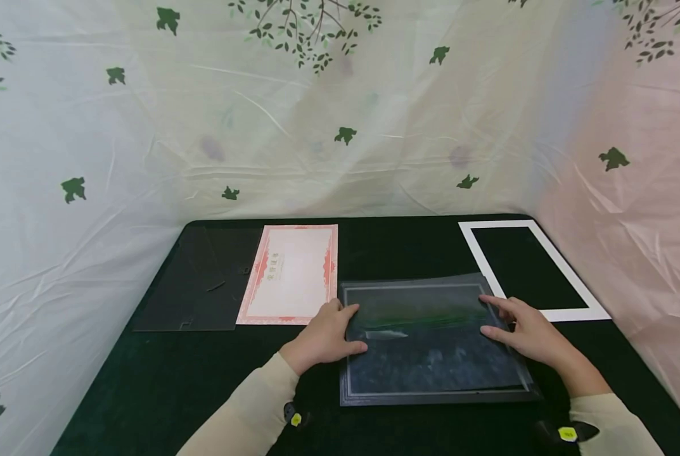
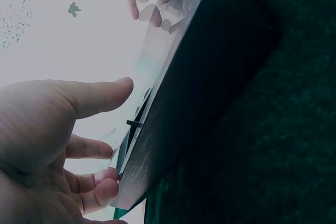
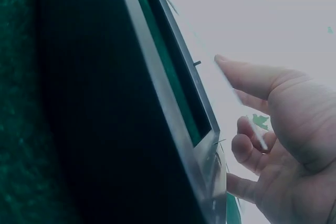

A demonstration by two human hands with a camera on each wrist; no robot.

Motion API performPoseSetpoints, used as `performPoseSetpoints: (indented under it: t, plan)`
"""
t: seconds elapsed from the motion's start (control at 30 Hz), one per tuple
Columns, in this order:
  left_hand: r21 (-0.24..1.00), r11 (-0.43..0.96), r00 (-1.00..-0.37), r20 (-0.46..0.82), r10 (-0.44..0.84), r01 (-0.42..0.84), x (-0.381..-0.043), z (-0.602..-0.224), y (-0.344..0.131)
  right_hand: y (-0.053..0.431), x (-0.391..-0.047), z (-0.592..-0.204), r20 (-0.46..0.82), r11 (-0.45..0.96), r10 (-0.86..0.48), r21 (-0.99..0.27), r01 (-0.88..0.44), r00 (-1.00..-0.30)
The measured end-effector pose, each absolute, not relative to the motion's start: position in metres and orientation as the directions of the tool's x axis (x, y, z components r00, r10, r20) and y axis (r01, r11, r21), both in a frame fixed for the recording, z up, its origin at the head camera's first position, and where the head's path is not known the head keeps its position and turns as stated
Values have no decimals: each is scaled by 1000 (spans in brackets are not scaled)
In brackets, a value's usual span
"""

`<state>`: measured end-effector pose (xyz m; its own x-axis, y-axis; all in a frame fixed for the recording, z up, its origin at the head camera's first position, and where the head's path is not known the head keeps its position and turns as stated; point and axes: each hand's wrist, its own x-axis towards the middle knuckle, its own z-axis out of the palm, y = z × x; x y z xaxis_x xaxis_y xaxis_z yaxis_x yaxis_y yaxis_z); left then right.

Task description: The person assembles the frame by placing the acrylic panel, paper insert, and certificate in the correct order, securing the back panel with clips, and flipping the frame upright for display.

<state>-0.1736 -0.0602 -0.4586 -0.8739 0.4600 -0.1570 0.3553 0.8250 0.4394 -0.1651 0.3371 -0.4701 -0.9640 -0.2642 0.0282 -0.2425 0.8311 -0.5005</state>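
Desk [image 1: 163, 392]: dark green cloth, under everything. Picture frame [image 1: 408, 400] lies flat on it, between and below the hands, long side running left-right from one hand to the other, near edge on the person's side of both.

Backing board [image 1: 197, 278] well left of the left hand and farther out. Clear sheet [image 1: 431, 301] over the frame, spanning hand to hand, long axis also left-right. White border [image 1: 568, 272] just beyond the right hand and out to its right. Certificate [image 1: 294, 275] just beyond the left hand, long axis pointing away from the person.

Key relation, my read: sheet edges against frame rim. Right wrist view has the sheet's right edge up off the rim, visible gap. Left edge is close to the rim; can't tell if it touches. Sheet is about equally near both hands, so neither side is favored.

Right hand [image 1: 522, 329]: thumb and fingers partly bent, holding the sheet by its right edge. Left hand [image 1: 328, 332]: thumb well apart from the fingers, fingertips at the left edge; can't tell if it pinches the sheet or only touches.

Smallest: metal tab [image 2: 135, 124] sticking up at the frame rim by the left fingertips; similar one near the right thumb.
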Motion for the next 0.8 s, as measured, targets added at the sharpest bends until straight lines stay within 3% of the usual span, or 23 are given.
performPoseSetpoints:
  t: [0.8]
  plan:
    - [442,823,-886,-118,448,357,-166,-468,-62,341,-164,-472,-18,826,-279,-514,-230,-960]
